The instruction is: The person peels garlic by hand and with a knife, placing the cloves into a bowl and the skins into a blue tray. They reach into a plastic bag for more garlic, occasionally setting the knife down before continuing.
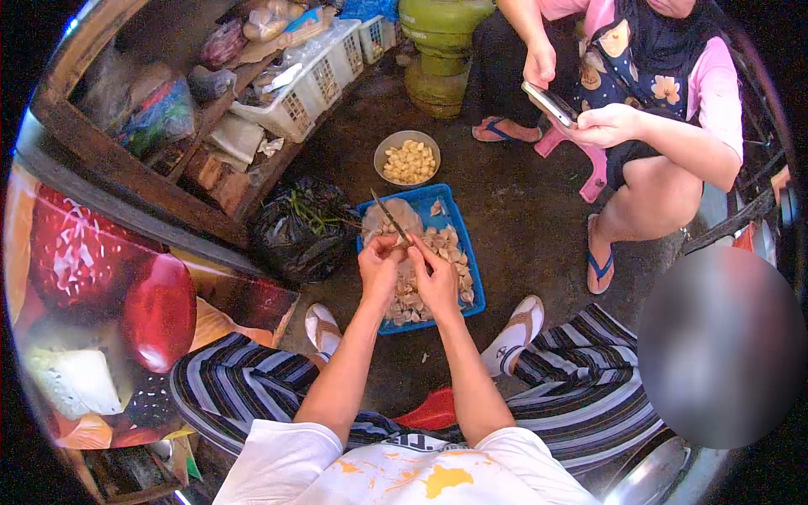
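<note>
My right hand is closed on a knife, whose narrow blade slants up and to the left. Close beside it, my left hand pinches a garlic clove, mostly hidden by the fingers. Both hands are over a blue tray holding many unpeeled garlic cloves. A clear plastic bag with pale contents lies in the tray's far left corner, behind the blade. Just beyond the tray stands a bowl of peeled garlic cloves.
A black plastic bag with green stalks sits left of the tray. White baskets line a wooden shelf. A green gas cylinder stands at the back. At the right, a seated person holds a phone.
</note>
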Available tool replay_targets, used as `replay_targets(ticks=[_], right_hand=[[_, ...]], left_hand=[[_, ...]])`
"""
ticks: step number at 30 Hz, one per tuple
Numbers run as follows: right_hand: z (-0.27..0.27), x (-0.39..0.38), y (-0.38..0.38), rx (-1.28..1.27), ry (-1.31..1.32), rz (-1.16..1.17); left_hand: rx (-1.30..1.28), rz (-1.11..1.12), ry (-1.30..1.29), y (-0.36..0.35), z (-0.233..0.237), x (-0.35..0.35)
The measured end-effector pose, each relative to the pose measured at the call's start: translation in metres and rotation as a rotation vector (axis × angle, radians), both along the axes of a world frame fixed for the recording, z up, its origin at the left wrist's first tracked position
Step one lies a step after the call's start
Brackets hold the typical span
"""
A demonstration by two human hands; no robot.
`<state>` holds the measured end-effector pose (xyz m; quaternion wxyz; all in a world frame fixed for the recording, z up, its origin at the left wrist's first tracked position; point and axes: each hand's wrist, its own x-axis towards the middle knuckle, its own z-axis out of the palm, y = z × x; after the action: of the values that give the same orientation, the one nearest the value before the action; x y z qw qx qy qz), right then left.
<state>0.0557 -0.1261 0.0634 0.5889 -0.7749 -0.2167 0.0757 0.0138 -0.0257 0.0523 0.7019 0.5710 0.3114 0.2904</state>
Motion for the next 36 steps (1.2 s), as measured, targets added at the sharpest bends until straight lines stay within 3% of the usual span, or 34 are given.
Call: replay_targets(ticks=[8,11,13,19,22,25,28,32,36], right_hand=[[-0.016,0.004,0.002,0.083,0.178,-0.010],[-0.001,0.005,-0.003,0.218,0.510,0.035],[-0.002,0.007,-0.006,0.291,0.579,0.038],[0.014,0.017,-0.018,0.362,0.847,0.035],[0.006,0.019,-0.014,0.340,0.868,0.018],[0.007,0.015,-0.012,0.251,0.731,-0.038],[0.009,0.013,-0.011,0.166,0.553,-0.059],[-0.010,0.014,-0.005,0.049,0.409,-0.063],[-0.005,0.011,-0.007,0.120,0.520,-0.103]], left_hand=[[0.217,-0.029,0.046,-0.007,0.008,-0.001],[0.278,-0.068,0.044,-0.010,0.008,-0.001],[0.269,-0.080,-0.006,-0.008,-0.002,0.002],[-0.150,-0.381,-0.071,0.017,0.010,-0.006],[-0.145,-0.348,-0.091,0.014,0.011,-0.003],[0.628,-0.344,0.158,0.002,0.019,-0.002],[1.119,-0.217,0.240,-0.012,0.028,-0.002],[1.212,-0.217,0.317,-0.009,-0.001,-0.001],[1.075,-0.238,0.264,-0.008,-0.018,-0.004]])
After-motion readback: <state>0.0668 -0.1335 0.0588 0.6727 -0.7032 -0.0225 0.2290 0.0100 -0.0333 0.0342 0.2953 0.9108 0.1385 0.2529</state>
